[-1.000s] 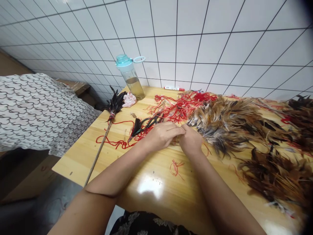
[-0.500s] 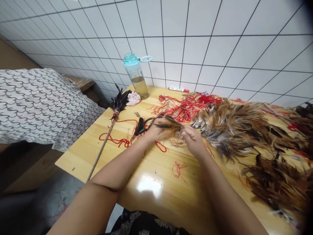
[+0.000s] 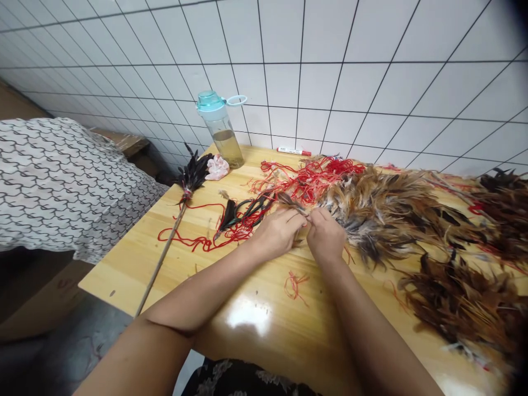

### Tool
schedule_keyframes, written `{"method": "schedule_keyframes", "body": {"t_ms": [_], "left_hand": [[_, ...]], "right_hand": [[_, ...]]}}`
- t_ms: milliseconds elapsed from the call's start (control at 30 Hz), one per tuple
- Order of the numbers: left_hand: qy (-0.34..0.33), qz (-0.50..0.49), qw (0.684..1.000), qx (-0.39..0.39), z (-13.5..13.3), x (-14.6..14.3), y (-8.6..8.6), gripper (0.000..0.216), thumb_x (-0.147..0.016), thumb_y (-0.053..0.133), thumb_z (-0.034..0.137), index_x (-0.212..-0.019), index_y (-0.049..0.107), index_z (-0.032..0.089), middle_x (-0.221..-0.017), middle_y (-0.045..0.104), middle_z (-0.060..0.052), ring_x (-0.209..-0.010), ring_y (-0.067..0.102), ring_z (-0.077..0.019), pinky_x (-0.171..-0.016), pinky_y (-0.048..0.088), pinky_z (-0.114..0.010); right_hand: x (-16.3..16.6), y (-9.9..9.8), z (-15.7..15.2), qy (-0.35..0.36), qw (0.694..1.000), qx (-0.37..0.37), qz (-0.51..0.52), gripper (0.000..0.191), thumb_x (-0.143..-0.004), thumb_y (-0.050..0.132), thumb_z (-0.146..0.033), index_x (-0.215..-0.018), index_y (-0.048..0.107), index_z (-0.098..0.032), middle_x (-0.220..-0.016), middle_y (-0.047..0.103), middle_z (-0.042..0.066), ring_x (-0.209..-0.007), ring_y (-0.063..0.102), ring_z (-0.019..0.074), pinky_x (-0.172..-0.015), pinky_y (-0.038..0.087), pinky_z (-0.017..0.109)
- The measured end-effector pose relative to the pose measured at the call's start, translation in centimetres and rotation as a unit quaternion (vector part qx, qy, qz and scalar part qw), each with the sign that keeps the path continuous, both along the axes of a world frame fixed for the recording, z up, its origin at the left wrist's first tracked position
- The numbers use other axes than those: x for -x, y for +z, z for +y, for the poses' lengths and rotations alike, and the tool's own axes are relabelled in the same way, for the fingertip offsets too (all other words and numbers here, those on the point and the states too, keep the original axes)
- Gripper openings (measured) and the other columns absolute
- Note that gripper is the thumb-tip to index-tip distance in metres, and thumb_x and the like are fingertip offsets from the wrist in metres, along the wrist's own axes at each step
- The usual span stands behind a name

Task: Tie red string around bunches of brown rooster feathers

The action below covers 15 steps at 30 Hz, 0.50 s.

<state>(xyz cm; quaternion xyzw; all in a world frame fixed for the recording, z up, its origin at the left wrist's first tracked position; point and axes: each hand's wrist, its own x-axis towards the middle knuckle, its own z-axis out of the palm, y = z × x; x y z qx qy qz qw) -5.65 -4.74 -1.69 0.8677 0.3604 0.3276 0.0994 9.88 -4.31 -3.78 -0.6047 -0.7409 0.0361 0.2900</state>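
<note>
A small bunch of brown feathers (image 3: 289, 201) pokes out above my left hand (image 3: 278, 234), whose fingers are closed around it. My right hand (image 3: 325, 235) is closed too, with thumb and fingers pinching the quill end of the same bunch. The fingertips of both hands meet there and hide the quills. Just left of my hands lie scissors (image 3: 258, 205) with dark handles, tangled in red yarn (image 3: 198, 242). Farther left, a stick (image 3: 163, 256) with black feathers (image 3: 193, 173) bound to its tip lies across the table corner.
Behind my hands is a heap of red yarn (image 3: 305, 179). Piles of brown feathers (image 3: 396, 203) cover the right side. A water bottle (image 3: 225, 137), a pink-white scrunchie (image 3: 217, 167) and a red marker (image 3: 293, 151) lie toward the tiled wall. Patterned cloth (image 3: 74, 187) hangs at left.
My left hand has turned over the feathers and moved in to meet my right hand, so less of the bunch shows. The view has shifted slightly to the right.
</note>
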Motion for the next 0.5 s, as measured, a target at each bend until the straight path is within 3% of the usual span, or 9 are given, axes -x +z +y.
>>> {"method": "schedule_keyframes", "body": {"t_ms": [100,233,500], "left_hand": [[0.009,0.056,0.996,-0.064,0.00,0.15,0.62,0.021,-0.089,0.040,0.014,-0.087,0.061,0.015,-0.087,0.061,-0.012,-0.083,0.051,-0.0210,-0.077,0.040,-0.033],[0.030,0.096,0.989,-0.111,0.34,0.78,1.13,0.023,-0.090,0.037,0.012,-0.083,0.059,0.015,-0.082,0.059,-0.010,-0.079,0.047,-0.0193,-0.074,0.040,-0.032],[0.020,0.092,0.994,-0.051,-0.16,-0.12,0.30,0.017,-0.083,0.042,0.007,-0.082,0.057,0.015,-0.084,0.059,-0.009,-0.083,0.049,-0.0189,-0.074,0.043,-0.031]], "right_hand": [[0.34,0.20,-0.38,0.017,0.994,0.001,-0.111,0.025,-0.090,0.040,-0.016,-0.084,0.063,-0.021,-0.085,0.064,0.007,-0.071,0.051,0.0172,-0.060,0.025,0.032],[0.47,0.74,-0.38,0.057,0.982,0.032,-0.175,0.027,-0.091,0.039,-0.015,-0.099,0.063,-0.023,-0.090,0.065,0.005,-0.074,0.054,0.0163,-0.060,0.025,0.031],[0.32,0.86,-0.14,-0.001,0.979,0.091,-0.184,0.025,-0.092,0.039,-0.020,-0.089,0.064,-0.023,-0.090,0.064,0.004,-0.066,0.054,0.0137,-0.054,0.023,0.029]]}}
